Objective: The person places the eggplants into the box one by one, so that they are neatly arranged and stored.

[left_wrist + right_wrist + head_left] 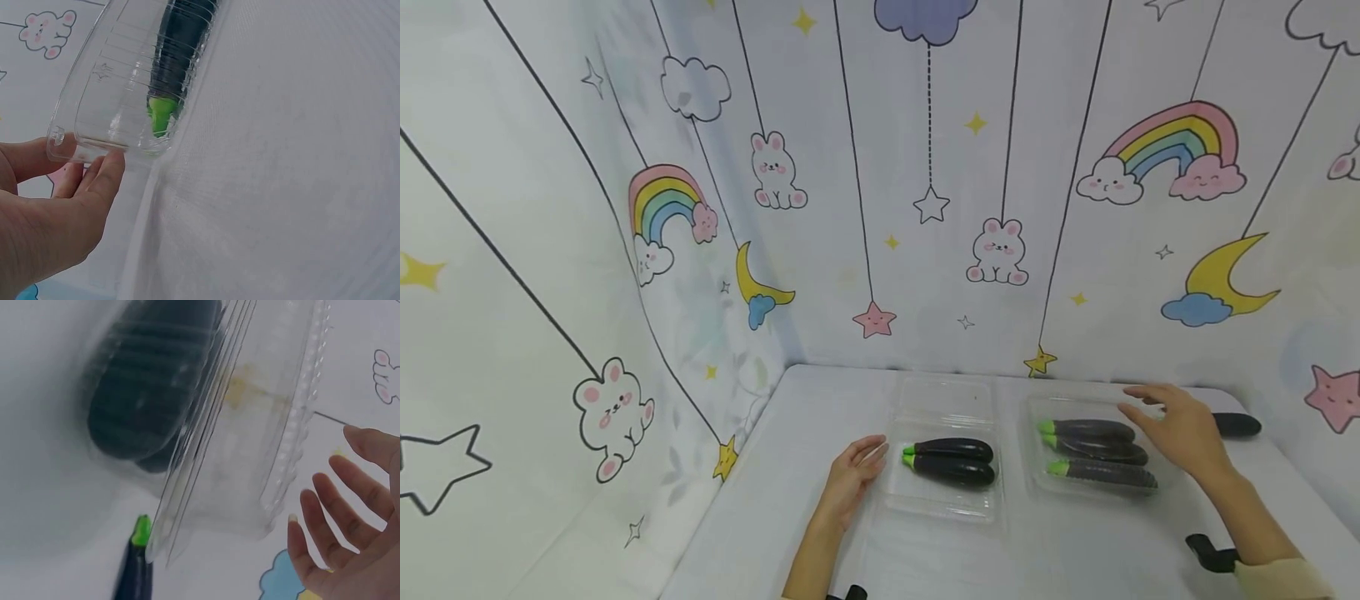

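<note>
My left hand (pixel 848 479) is beside the left edge of a clear plastic clamshell box (pixel 942 507). Close up, the left thumb and fingertips (pixel 112 164) touch the box's corner, fingers only loosely bent. Two dark eggplants (pixel 955 468) with green stems lie in this box, and its lid (pixel 942 398) is folded back. Above the right side of a second clear box (pixel 1041 487), my right hand (pixel 1183 429) has spread fingers and holds nothing. Several eggplants (pixel 1101 475) show through that box's plastic. The right wrist view shows a gap between hand and box (pixel 231 519).
A loose eggplant (pixel 1238 425) lies right of the second box, partly behind the right hand. The white table (pixel 790 433) meets a printed curtain (pixel 850 250) at its far edge. Black straps (pixel 1212 554) are near both wrists.
</note>
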Demonstrator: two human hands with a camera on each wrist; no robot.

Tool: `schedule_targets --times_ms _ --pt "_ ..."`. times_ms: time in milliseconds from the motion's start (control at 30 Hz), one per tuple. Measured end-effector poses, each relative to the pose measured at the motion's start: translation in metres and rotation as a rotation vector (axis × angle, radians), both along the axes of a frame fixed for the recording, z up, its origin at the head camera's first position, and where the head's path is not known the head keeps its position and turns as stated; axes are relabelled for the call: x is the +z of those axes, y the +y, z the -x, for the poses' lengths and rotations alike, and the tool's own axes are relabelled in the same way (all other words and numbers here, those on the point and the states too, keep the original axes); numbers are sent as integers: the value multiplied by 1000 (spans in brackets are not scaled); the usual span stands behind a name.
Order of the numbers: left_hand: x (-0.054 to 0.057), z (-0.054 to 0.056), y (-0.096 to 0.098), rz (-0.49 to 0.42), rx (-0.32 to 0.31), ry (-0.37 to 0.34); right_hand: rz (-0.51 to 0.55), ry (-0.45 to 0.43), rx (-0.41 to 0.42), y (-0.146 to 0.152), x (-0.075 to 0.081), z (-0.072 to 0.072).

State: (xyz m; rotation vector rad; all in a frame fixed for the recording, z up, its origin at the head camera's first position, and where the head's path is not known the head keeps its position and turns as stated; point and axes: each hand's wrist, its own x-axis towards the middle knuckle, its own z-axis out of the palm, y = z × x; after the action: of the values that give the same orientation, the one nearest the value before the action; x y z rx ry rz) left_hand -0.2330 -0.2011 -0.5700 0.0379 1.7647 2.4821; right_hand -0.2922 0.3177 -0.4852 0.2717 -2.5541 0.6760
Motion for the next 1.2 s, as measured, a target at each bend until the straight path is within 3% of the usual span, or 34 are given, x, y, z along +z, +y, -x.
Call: schedule_targets --times_ms 300,700,933,1200 --pt "0 1 1 -14 11 2 -11 19 -37 28 -12 10" --pt "0 0 1 -3 8 3 28 -83 -111 79 -39 31" --pt "2 0 0 -5 -1 4 -11 -124 -172 105 -53 35" --pt "0 1 -1 -3 1 8 -73 -126 -172 131 -63 41"
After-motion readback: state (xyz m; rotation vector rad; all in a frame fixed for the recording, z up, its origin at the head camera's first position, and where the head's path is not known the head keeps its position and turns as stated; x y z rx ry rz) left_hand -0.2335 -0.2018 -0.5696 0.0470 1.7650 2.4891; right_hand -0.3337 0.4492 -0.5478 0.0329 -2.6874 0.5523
